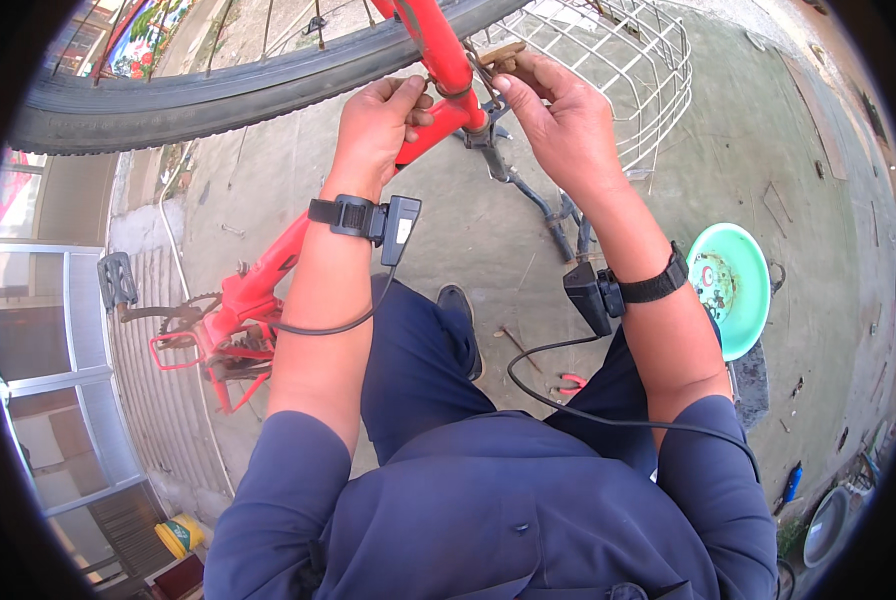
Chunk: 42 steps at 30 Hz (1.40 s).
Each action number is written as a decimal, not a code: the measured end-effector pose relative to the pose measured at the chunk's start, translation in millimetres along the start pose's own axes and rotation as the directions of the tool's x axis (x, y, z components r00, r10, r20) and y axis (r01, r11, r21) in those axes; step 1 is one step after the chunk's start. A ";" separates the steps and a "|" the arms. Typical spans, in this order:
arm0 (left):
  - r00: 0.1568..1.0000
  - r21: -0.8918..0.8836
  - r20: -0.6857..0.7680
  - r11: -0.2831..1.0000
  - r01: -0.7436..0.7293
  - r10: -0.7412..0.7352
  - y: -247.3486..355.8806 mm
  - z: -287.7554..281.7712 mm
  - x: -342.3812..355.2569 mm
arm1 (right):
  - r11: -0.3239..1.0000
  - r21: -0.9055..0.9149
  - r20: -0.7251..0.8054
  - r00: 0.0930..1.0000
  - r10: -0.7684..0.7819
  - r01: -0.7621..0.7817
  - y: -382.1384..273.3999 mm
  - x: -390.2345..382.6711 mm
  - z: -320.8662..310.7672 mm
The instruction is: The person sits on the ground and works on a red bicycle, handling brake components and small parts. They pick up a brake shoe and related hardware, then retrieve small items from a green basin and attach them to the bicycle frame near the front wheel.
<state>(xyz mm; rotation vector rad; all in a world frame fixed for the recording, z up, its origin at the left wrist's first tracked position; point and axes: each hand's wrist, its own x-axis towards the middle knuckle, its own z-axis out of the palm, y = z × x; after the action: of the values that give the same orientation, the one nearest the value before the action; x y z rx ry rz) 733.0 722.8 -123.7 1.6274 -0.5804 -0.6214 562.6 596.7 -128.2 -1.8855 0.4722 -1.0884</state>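
Note:
A red bicycle frame (293,250) runs from the lower left up to the top middle, where its red fork (438,45) meets a wheel with a black tyre (218,108). My left hand (383,120) is closed beside the red tube, thumb and fingertips together. What it pinches, if anything, is too small to tell. On the tube's other side my right hand (563,115) is closed with thumb against fingers, next to thin dark cables (483,75). Its fingertips are partly hidden, and I cannot make out what they grip. Below hang the dark handlebars (533,195).
A white wire basket (638,75) lies beyond my right hand. To the right stands a light green basin (758,290) with small parts inside. Red-handled pliers (572,383) lie by my leg. A pedal (118,280) sticks out at the left. Black cables hang from both wrist straps.

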 end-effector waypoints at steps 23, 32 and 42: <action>0.998 -0.161 0.038 0.986 -0.050 0.056 -5.4 -3.3 -2.5 | 0.990 -0.108 0.033 0.995 0.095 -0.091 -7.8 2.5 1.0; 0.999 -0.151 0.021 0.988 -0.042 0.046 -5.5 -3.0 -1.6 | 0.993 -0.099 0.025 0.997 0.067 -0.064 -6.5 3.0 2.3; 0.997 -0.127 0.021 0.989 -0.073 0.077 -6.0 -1.8 -1.8 | 0.992 -0.104 0.029 0.997 0.069 -0.066 -5.6 2.5 2.3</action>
<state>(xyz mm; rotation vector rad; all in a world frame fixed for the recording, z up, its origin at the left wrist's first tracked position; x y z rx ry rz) 733.2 726.1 -129.3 1.4747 -0.6063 -0.6119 565.3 599.2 -122.7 -1.9592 0.5789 -1.0045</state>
